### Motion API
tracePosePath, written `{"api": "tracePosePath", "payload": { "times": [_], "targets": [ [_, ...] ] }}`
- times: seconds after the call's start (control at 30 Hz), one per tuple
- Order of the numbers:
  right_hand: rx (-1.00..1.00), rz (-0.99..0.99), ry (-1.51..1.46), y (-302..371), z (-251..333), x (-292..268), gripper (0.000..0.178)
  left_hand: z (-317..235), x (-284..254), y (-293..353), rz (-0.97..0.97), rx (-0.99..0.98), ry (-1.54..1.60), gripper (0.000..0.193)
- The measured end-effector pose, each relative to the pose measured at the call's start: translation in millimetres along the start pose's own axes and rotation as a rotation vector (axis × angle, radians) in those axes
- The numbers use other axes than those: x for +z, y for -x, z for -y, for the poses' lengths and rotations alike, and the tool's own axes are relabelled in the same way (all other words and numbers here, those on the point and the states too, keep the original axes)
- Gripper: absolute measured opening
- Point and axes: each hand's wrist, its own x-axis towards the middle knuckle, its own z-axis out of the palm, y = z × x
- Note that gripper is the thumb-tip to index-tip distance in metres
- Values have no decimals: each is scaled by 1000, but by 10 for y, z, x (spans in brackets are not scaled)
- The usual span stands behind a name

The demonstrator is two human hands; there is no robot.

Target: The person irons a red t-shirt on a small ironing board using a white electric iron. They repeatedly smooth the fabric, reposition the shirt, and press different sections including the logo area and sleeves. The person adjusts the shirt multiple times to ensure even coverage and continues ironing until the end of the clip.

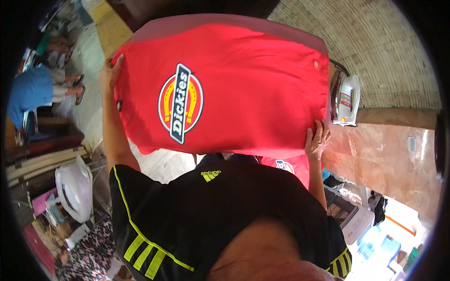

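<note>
A red T-shirt (243, 93) lies spread over an ironing board with a dull pink cover (197, 19). A round yellow, white and dark blue print (169, 103) shows on its chest, toward the left. At the far left edge, near the shoulder, my left hand (110, 71) is closed on the fabric, thumb on top. My right hand (318, 139) rests at the near right corner by the hem, its fingers stretched and apart. Just beyond the hem on the right sits a white iron (348, 99) with a lit orange lamp. Neither hand touches it.
Another red printed garment (300, 169) hangs below the board, near my right forearm. A woven wall (379, 56) stands at the far right. People (33, 89) are off to the left. A white oval plastic item (75, 189) and a blue water jug (379, 246) are lower down.
</note>
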Motion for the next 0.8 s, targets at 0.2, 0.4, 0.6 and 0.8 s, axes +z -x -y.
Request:
{"api": "tracePosePath", "payload": {
  "times": [0.2, 0.4, 0.6, 0.8],
  "targets": [
    [11, 77, -125, -283, 47, -59, 41, 491, -157, -455, 104, 30, -97, 45],
    [-26, -156, -302, -1571, -46, 276, 38, -1065, 72, -86, -60, 482, 128, 38],
    [-51, -194, -211, -2615, -683, 974, 32, -2495, 844, 70, 278, 730, 130, 31],
    [13, -153, -328, -2880, -772, 1083, 17, -2547, 856, -187, 605, 744, 222, 21]
  ]
}}
